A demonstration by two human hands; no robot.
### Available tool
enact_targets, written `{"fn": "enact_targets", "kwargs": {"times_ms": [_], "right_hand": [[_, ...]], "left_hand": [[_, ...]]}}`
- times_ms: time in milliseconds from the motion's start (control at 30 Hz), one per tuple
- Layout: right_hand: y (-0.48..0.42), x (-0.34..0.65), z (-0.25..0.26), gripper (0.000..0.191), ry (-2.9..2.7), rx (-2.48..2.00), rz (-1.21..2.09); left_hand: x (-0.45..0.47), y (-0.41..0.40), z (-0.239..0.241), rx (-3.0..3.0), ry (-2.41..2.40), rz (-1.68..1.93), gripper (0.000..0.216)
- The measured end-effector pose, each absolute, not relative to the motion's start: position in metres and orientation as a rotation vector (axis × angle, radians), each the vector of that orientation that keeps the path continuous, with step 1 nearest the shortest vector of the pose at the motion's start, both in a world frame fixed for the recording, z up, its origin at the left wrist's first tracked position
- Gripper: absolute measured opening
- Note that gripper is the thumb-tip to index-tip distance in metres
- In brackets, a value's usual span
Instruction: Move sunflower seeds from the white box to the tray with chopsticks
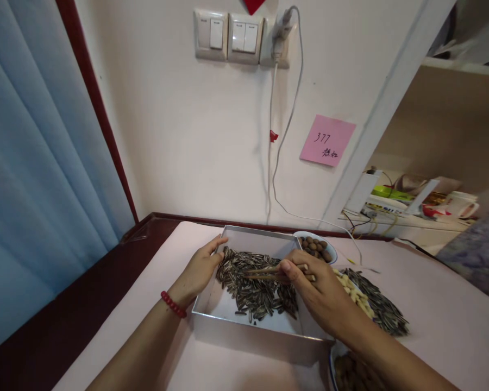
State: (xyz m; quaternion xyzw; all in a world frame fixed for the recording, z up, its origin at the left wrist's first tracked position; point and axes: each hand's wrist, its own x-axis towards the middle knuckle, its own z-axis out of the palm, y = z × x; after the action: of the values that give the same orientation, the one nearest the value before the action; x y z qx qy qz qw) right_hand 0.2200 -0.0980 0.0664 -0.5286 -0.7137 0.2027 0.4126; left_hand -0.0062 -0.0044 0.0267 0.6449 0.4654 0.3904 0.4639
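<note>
Silver metal box (256, 338): rect., open-topped. Striped sunflower seeds (257, 296) lie loose in box, mostly twd far side; bare btm shows at box's near L corner. 2 brown wooden chopsticks (267, 277), approx. parallel, point L over box, tips at seeds.

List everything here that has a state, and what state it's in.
Box, upright, open, partly filled
Seeds, loose inside box
Left hand, holding box's left side
Right hand, closed on wooden sticks
Back bowl, holding brown nuts
Plugs, pushed in
Switches, on or off unclear
Note, stuck to wall
</note>
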Motion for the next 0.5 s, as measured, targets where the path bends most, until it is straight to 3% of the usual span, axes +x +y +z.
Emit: {"fn": "enact_targets", "kwargs": {"times_ms": [500], "right_hand": [[-0.136, 0.242, 0.082, 0.024, -1.688, -1.27, 0.358]], "left_hand": [[-0.007, -0.003, 0.026, 1.628, 1.172, 0.96, 0.048]]}}
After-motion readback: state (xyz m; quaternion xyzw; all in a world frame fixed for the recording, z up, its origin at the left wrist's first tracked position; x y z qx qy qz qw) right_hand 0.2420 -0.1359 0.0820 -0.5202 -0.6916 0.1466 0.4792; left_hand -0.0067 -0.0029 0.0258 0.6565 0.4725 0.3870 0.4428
